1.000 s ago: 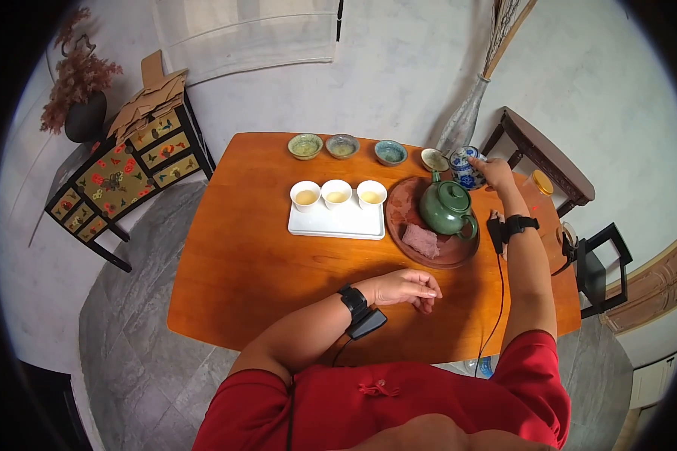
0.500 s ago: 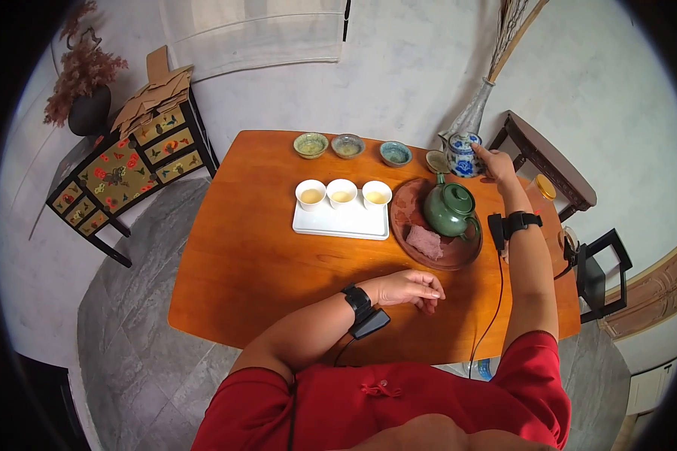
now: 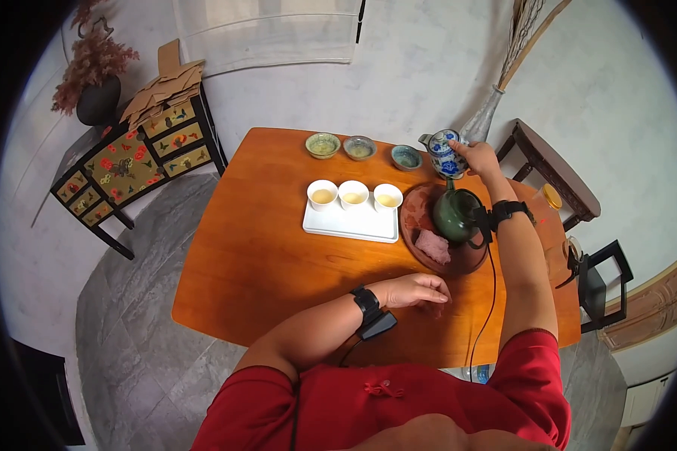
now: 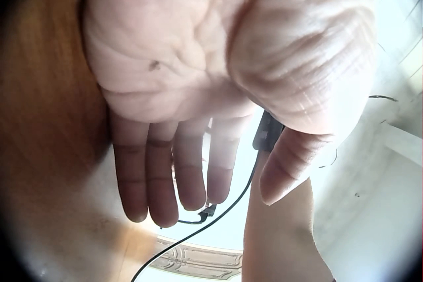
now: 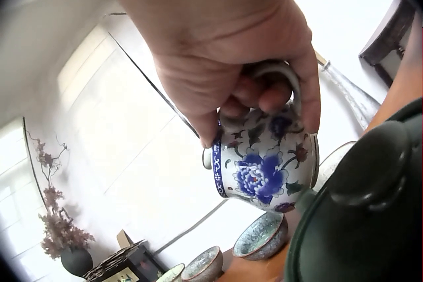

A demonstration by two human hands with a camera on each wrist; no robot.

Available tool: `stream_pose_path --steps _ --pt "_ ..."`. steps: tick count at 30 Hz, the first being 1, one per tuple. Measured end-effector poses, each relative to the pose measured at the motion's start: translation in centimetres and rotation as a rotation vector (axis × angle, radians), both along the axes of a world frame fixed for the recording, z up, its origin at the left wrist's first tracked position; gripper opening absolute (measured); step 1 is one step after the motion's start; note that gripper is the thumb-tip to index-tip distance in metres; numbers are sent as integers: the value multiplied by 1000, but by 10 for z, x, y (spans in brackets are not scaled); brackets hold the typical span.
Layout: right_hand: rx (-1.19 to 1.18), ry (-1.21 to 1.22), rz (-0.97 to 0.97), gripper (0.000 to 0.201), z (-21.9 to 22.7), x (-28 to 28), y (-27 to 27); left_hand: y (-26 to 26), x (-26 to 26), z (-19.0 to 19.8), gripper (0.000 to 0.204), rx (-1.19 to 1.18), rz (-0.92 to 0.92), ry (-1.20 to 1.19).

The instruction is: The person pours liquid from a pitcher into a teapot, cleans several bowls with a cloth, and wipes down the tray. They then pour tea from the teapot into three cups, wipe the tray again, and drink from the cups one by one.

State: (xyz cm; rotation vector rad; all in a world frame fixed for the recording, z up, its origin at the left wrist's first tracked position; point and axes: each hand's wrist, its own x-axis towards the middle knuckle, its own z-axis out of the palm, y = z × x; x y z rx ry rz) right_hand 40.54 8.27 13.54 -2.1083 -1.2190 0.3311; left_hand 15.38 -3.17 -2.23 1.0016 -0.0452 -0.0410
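- The jug [image 5: 264,166] is small and round-bellied, glazed white porcelain painted with blue flowers and leaves, with a blue band under its rim and a looped handle.
- The right hand [image 5: 218,64] holds the jug by that handle, fingers curled through and round the loop, thumb on the far side; the jug hangs below the knuckles, lifted clear of the table [image 3: 256,248] and tilted.
- In the head view the jug [image 3: 442,152] sits just ahead of the right hand [image 3: 478,159], above the far right corner of the table.
- Just under the grip is one dark green teapot [image 3: 456,213], matt and round, with a knobbed lid; it stands on one round brown tray [image 3: 421,210] beside a folded reddish cloth [image 3: 432,246].
- To the left of the grip lie three shallow glazed bowls [image 3: 360,146] in a row, in green and blue tones.
- Nearer to the person from these, three white cups [image 3: 353,194] of pale yellow tea stand on one flat white rectangular tray [image 3: 350,225].
- The left hand [image 3: 417,289] rests on the smooth orange-brown wood, well apart from the jug, fingers loosely bent and holding nothing; the wrist view shows its palm [image 4: 172,64] bare.
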Motion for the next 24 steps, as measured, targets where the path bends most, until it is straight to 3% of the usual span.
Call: stream_pose_path --steps 9,17,24 --pt "-160 -275 12 68 10 -12 5 0 0 3 21 26 1 0" --pt "-102 -295 50 71 10 -22 18 -1 -1 3 21 9 10 13" --pt "-93 -315 107 71 17 -72 36 -2 -5 12 21 22 35 30"
